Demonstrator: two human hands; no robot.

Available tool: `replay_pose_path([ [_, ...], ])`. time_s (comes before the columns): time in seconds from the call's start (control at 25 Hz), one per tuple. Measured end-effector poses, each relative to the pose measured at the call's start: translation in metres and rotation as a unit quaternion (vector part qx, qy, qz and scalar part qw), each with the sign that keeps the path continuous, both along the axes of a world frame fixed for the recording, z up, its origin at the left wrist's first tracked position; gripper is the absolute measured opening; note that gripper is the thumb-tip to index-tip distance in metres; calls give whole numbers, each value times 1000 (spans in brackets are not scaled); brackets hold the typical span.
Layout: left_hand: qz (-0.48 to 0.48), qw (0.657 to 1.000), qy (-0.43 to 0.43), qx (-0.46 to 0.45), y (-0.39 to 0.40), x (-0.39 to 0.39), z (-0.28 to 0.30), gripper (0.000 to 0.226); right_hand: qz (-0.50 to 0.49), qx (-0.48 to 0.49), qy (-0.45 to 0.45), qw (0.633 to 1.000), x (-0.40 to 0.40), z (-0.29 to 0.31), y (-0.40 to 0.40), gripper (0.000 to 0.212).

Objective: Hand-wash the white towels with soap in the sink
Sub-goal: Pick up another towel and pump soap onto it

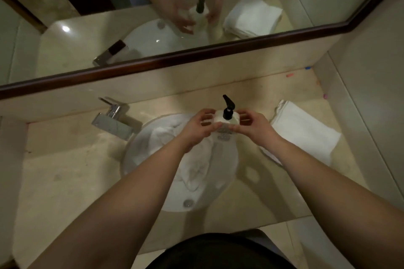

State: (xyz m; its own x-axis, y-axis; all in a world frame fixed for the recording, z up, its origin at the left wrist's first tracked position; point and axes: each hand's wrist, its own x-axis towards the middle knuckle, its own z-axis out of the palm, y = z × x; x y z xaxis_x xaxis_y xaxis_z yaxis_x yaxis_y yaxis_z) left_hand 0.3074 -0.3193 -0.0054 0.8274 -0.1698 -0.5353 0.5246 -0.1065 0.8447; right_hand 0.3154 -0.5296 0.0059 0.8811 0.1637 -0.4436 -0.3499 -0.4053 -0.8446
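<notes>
1. Left hand [197,125] and right hand [254,125] gripped the soap bottle [226,123] from both sides (fingers curled), frame centre.
2. A wet towel [192,159] lay in the sink [153,181] below; folded towels [306,133] sat centre right.

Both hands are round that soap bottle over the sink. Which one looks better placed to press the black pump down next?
Probably the right hand. Its raised fingers sit beside the black pump, while the left hand has the firmer grip round the soap bottle.
</notes>
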Motion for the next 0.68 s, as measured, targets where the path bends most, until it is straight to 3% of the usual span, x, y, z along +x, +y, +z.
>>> replay_pose_path([
  [0.16,4,1000,20,-12,-30,25,-3,43,-13,-22,0,1000,27,-14,-27,62],
  [0.36,5,1000,-5,28,-51,51,-13,47,33,-132,-27,990,55,-26,-38,61],
  [0.52,-45,995,-28,85,-59,67,-26,51,25,-148,-16,989,59,-37,-39,60],
  [0.68,-32,997,-6,74,-63,72,-32,52,23,-163,-28,986,62,-41,-38,58],
])
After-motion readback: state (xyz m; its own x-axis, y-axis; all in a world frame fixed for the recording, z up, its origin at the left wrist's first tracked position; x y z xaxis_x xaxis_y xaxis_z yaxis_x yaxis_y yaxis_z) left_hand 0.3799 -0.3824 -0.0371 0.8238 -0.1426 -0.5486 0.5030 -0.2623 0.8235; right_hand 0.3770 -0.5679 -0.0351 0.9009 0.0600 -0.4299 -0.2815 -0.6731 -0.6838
